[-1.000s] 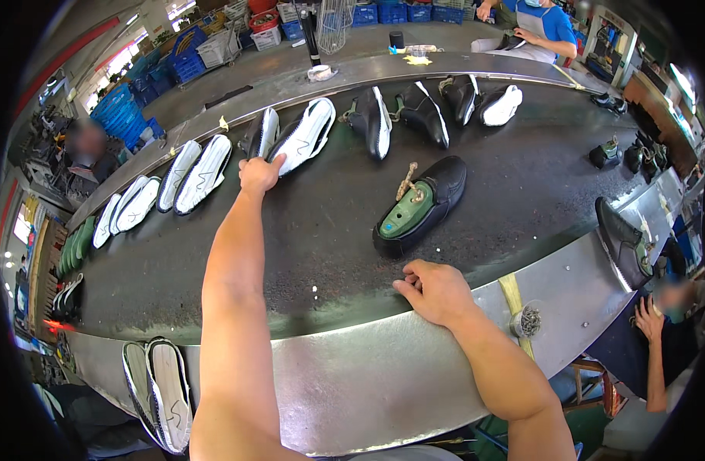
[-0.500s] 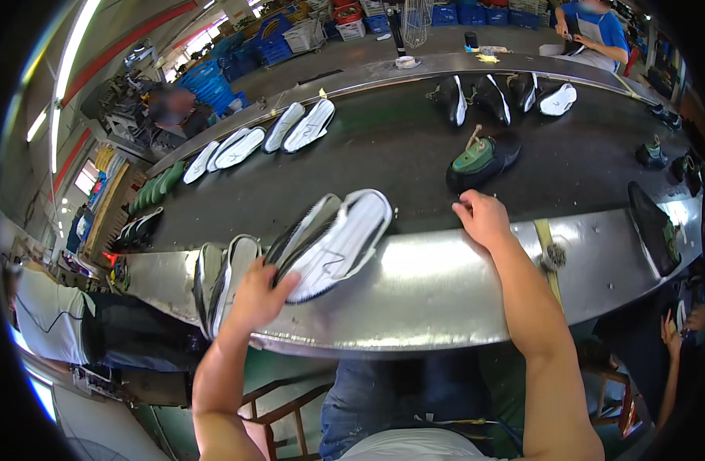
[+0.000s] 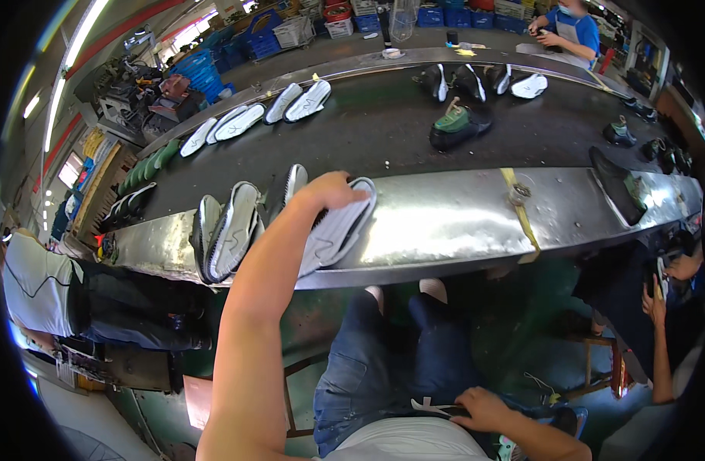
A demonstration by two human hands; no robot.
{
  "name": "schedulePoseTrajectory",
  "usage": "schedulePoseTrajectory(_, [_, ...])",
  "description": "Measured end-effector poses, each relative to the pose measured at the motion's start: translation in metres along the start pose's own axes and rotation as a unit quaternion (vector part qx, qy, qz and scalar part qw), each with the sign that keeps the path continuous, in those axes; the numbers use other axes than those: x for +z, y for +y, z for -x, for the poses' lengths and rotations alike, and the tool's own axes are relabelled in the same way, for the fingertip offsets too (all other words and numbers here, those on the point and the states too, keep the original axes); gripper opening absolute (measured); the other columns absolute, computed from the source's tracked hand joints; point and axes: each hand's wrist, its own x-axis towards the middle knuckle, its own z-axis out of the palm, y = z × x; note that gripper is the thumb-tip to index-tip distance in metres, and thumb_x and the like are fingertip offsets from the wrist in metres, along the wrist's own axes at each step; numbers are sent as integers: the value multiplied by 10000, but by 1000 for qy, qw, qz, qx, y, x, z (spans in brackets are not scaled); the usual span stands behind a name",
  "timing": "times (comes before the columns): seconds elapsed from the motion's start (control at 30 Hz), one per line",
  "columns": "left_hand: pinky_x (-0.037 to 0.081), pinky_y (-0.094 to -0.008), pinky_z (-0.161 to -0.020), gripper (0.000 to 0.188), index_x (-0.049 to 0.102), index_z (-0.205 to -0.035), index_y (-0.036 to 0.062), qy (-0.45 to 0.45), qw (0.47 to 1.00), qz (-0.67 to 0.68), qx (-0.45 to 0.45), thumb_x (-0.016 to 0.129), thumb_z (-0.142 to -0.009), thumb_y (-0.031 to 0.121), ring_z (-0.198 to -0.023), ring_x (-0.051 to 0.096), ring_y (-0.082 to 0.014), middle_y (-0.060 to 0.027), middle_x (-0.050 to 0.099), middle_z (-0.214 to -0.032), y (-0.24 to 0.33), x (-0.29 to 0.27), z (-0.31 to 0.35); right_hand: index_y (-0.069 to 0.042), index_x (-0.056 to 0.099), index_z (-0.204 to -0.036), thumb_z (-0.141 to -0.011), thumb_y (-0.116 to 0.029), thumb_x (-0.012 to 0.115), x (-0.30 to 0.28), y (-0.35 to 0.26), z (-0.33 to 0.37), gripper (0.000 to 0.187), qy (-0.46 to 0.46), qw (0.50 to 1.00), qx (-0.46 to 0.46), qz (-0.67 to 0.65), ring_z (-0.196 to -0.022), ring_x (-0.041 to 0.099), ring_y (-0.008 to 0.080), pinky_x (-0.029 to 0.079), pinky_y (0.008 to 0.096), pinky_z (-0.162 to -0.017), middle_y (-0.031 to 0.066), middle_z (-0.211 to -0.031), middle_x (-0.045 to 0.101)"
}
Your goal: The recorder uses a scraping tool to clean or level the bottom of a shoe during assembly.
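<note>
The white-lined upper (image 3: 332,240), gripped at its far end by the left hand (image 3: 332,190), should be steadied against the worktop (image 3: 445,203); whether the right hand (image 3: 485,410) grasps anything cannot be told.

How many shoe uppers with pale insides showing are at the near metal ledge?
4: leftmost upper, second upper beside it, third upper partly behind the left forearm, fourth upper at the left hand. The forearm may hide more.

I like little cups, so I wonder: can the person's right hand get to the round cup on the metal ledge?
Probably yes. The right hand is low by the jeans, so it must come up over the metal ledge, but nothing seems to stand before the round cup.
</note>
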Motion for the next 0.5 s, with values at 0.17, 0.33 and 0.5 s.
schedulePoseTrajectory(0.17, [448, -401, -1053, 850, 494, -1395, -71, 42, 997, 66, 9, 696, -843, 543, -1239, 582, -388, -285, 586, -1335, -12, 17, 1, -56, 648, -1142, -829, -404, 732, 8, -28, 35, 475, 0, 997, 77, 16, -1029, 613, 340, 513, 447, -878, 139, -1082, 638])
schedulePoseTrajectory(0.33, [451, -347, -1038, 739, 431, -1463, -18, 157, 921, 322, 151, 759, -872, 280, -1184, 608, -257, -212, 626, -1288, 47, 4, 136, -37, 545, -1305, -844, -219, 677, 6, -24, 44, 513, -81, 989, 114, 44, -1163, 571, 360, 505, 499, -934, 166, -1282, 574])
schedulePoseTrajectory(0.5, [409, -345, -1077, 738, 357, -1505, -13, 148, 729, 645, 174, 731, -905, 197, -1256, 523, -210, -146, 525, -1402, 71, 125, 234, 16, 500, -1332, -757, -93, 654, 3, -36, 48, 605, -77, 987, 117, 75, -1159, 564, 385, 521, 482, -934, 202, -1310, 531])
